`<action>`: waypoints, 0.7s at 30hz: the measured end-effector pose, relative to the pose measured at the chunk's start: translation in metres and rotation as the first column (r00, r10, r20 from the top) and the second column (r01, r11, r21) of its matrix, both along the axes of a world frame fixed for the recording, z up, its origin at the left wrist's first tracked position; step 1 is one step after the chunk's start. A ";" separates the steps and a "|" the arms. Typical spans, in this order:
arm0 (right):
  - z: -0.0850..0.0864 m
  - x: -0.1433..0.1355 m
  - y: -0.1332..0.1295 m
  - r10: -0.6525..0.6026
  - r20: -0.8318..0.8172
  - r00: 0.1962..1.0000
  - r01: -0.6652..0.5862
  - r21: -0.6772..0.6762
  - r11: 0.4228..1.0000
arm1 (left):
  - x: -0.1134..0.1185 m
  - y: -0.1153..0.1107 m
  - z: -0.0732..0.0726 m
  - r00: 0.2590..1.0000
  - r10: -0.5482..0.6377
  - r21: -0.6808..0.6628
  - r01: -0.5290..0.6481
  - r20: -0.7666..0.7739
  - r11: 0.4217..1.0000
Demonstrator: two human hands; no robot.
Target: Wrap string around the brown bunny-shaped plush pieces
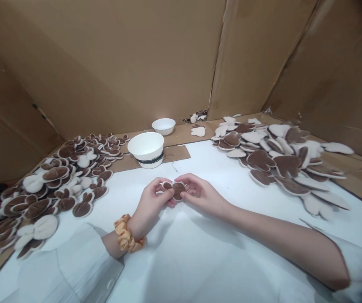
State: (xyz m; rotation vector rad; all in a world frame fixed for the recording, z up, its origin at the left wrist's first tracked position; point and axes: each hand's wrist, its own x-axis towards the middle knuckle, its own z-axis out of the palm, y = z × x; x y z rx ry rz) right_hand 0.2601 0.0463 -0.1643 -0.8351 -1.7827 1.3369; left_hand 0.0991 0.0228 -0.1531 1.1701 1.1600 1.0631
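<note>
Between my two hands, just above the white tabletop [181, 235], is a small brown fabric rabbit-head patch [178, 190] with a pale edge. My left hand [155, 195] pinches it from the left, thumb across its front. From the right, my right hand [201, 194] grips its other side between thumb and fingers. The brown face is turned toward me; its back is hidden. A yellow scrunchie [126, 235] circles my left wrist.
Many rabbit-shaped patches [83, 206] are heaped at left. Larger brown and white fabric pieces [286, 166] pile up at right. A white bowl with a dark band [146, 147] stands ahead, a smaller white bowl [163, 126] behind it. Cardboard walls [137, 54] enclose the back.
</note>
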 end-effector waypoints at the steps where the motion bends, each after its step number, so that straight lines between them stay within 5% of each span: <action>1: 0.001 0.000 0.000 0.005 -0.014 1.000 -0.006 -0.013 1.000 | 0.000 -0.001 0.001 1.000 -0.001 -0.009 0.001 0.006 1.000; 8: 0.004 0.000 0.000 0.002 -0.113 0.994 -0.015 -0.113 0.993 | -0.003 -0.001 0.000 0.997 -0.027 -0.025 0.029 0.067 0.999; 21: 0.001 0.002 0.005 -0.022 -0.091 0.996 0.021 -0.013 1.000 | 0.000 -0.003 0.003 0.997 0.016 0.029 -0.018 0.070 0.999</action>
